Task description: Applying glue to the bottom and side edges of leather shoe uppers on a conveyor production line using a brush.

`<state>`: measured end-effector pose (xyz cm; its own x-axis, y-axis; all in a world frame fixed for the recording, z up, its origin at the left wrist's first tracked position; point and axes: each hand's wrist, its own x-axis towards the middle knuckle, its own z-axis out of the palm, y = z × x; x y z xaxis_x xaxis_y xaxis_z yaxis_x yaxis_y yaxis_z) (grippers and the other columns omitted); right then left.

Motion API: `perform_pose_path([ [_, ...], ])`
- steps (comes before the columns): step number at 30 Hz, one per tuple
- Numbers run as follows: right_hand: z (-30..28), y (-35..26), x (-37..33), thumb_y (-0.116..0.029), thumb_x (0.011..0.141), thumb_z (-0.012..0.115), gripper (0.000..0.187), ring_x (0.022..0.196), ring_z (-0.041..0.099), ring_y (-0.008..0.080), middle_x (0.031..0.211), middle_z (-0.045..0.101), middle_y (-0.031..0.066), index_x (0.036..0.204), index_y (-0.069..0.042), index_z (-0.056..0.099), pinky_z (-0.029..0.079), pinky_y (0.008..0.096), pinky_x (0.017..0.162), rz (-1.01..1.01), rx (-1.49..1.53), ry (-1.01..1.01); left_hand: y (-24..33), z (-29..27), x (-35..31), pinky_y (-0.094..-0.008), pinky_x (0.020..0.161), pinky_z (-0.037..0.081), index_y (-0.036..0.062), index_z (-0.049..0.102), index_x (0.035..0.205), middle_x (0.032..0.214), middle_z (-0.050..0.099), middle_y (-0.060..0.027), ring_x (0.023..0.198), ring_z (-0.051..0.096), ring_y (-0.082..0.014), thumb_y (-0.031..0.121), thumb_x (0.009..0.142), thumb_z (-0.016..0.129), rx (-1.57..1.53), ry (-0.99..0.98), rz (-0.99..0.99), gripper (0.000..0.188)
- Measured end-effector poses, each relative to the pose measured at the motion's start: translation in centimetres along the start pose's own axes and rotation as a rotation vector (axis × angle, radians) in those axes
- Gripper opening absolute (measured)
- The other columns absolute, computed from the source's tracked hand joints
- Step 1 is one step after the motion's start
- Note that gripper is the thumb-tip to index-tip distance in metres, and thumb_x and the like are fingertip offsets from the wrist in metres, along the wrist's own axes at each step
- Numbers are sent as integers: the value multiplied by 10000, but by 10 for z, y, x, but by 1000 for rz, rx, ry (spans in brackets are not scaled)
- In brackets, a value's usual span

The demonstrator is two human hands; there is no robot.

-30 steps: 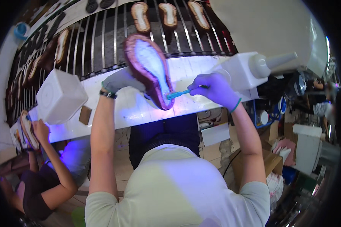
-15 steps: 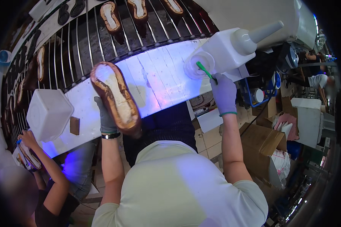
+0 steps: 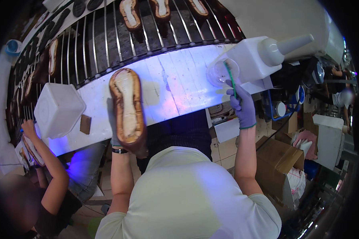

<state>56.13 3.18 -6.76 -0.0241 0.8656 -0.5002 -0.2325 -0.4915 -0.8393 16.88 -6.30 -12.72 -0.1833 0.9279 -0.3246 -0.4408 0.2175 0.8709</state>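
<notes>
In my left hand (image 3: 112,123), gloved in grey and mostly hidden behind it, is a brown shoe upper (image 3: 128,103) with its pale underside facing up. My right hand (image 3: 244,109), in a lavender glove, is closed on the handle of a small green brush (image 3: 230,73). The bristle end of that brush is over a clear plastic cup (image 3: 214,79); whether it touches the cup's rim I cannot tell. Right beside the cup, a big white squeeze bottle (image 3: 249,57) lies tilted with its nozzle pointing right.
Beyond the white bench (image 3: 175,77) runs a rack of metal bars (image 3: 107,40) carrying more shoe uppers (image 3: 162,8). A white plastic container (image 3: 59,109) and a small brown block (image 3: 85,124) sit at left, near a co-worker's arm (image 3: 52,159). Cardboard boxes (image 3: 273,159) stand at right.
The brush has risen from inside the cup, its bristles now pointing up. My left hand has turned the shoe upper straighter. The whole view has shifted slightly.
</notes>
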Motion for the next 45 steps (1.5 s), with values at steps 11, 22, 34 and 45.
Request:
perform_pose_path([
  [11,100,-80,-41,-89,816,694,243,619,532,54,792,671,32,1052,-40,730,365,195,527,-546,-626,-433,64,91,-5,-312,923,484,-3,473,1315,1190,605,-93,1037,601,-162,424,999,469,-226,-205,-144,532],
  [22,119,-80,-56,-73,755,759,257,631,581,117,774,672,62,1011,-70,748,426,256,568,-738,-880,-472,84,97,-11,-318,967,445,-53,399,1357,1219,571,-129,1084,569,-182,476,949,535,87,-259,20,682],
  [34,141,-89,-44,-15,752,755,261,684,531,63,769,615,19,1012,-19,739,388,219,591,-800,-906,-305,93,108,-18,-339,939,468,-3,337,1439,1213,614,-143,1082,606,-189,299,874,639,279,-311,176,709],
  [45,145,-96,-16,-82,809,742,205,632,468,30,781,649,-4,1011,-48,742,357,205,563,-742,-747,-187,96,104,-21,-375,738,549,79,315,1469,938,705,-163,808,702,-325,505,764,707,861,-291,311,912],
])
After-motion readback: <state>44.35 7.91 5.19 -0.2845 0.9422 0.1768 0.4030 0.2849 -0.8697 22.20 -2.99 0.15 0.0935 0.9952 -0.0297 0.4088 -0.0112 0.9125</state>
